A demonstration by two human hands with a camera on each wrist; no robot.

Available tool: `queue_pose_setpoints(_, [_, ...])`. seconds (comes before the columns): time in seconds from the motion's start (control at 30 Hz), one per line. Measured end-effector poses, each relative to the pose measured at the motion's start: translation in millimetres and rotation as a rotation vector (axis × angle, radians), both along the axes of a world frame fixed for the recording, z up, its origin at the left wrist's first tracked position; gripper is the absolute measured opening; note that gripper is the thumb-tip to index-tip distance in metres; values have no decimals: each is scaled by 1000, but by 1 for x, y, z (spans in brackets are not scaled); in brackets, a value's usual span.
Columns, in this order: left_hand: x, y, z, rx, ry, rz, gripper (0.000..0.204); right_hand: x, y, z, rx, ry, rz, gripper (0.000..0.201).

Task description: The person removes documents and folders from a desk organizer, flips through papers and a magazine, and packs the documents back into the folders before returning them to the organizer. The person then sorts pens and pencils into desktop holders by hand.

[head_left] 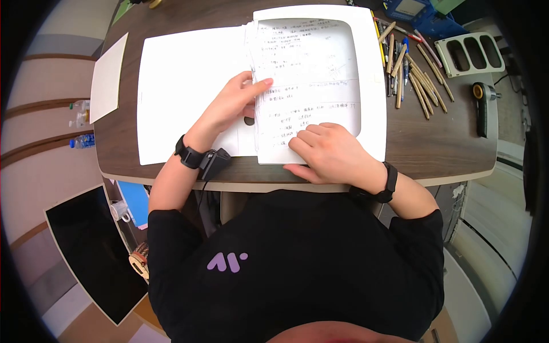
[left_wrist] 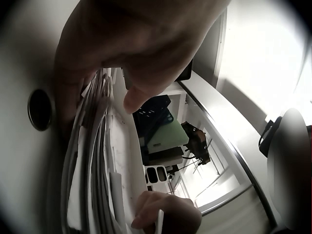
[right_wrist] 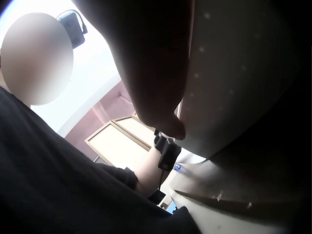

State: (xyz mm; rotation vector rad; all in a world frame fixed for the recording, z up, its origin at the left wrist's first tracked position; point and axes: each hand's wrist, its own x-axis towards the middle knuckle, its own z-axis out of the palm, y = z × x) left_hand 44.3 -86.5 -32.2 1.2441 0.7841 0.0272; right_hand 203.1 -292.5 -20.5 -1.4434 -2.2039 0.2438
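Observation:
An open white file folder (head_left: pixel 189 97) lies on the desk, with a thick stack of handwritten papers (head_left: pixel 303 74) on its right half. My left hand (head_left: pixel 231 106) grips the stack at its left edge, thumb on the top page. In the left wrist view the stack's layered edges (left_wrist: pixel 92 161) show between its fingers and thumb. My right hand (head_left: pixel 331 151) holds the stack's lower edge, fingers curled over the top and thumb at the front edge. A finger hole (left_wrist: pixel 39 109) marks the folder's spine beside the left hand.
Several pencils and pens (head_left: pixel 417 80) lie at the back right. Beyond them are a white tray with slots (head_left: pixel 470 54) and a black-handled tool (head_left: pixel 483 108). A white board (head_left: pixel 111 83) overhangs the desk's left side. Bottles (head_left: pixel 82 140) stand past that edge.

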Motion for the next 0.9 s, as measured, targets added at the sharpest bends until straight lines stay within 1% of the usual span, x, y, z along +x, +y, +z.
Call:
queue_pose_setpoints(0.07, [-6,3,2,64,42,68,67,0,0,-1,-11,17,3,33])
queue_pose_setpoints(0.1, [-4,-2,3,63,41,66,67,0,1,-1,-12,16,2,33])
queue_pose_setpoints(0.2, [2,-15,5,122,-20,93,71,-4,3,0,-31,4,18,34])
queue_pose_setpoints(0.27, [7,-13,5,212,83,-127,72,-4,3,-1,-2,43,11,34])
queue_pose_setpoints(0.33, [6,-11,12,205,73,-150,69,-2,2,-1,-8,45,13,34])
queue_pose_setpoints(0.4, [-5,-4,18,199,69,-179,65,-1,2,0,-12,53,10,34])
queue_pose_setpoints(0.47, [-34,7,26,595,74,-148,55,1,1,-1,-27,54,13,34])
queue_pose_setpoints(0.5, [-51,12,32,663,72,-69,48,1,1,-1,-25,61,10,34])
queue_pose_setpoints(0.53, [-70,18,42,710,106,-4,47,1,1,-1,-33,67,11,34])
queue_pose_setpoints(0.57, [-91,26,45,823,151,85,45,1,1,-2,-42,73,12,34])
queue_pose_setpoints(0.63, [-125,31,58,1095,350,293,43,2,1,-1,-56,78,15,34])
queue_pose_setpoints(0.67, [-149,43,55,1162,400,393,44,1,2,-1,-70,77,20,34])
queue_pose_setpoints(0.7, [-172,56,52,1203,462,437,43,1,2,-1,-70,81,22,34])
queue_pose_setpoints(0.77, [-197,57,53,1314,713,422,43,0,3,-1,-63,93,6,35])
queue_pose_setpoints(0.8, [-215,65,50,1314,715,424,43,0,4,0,-63,93,9,35])
queue_pose_setpoints(0.87, [-246,78,43,645,554,255,45,0,4,2,-98,87,3,36])
queue_pose_setpoints(0.9, [-243,69,47,645,553,256,45,0,4,3,-98,86,3,36])
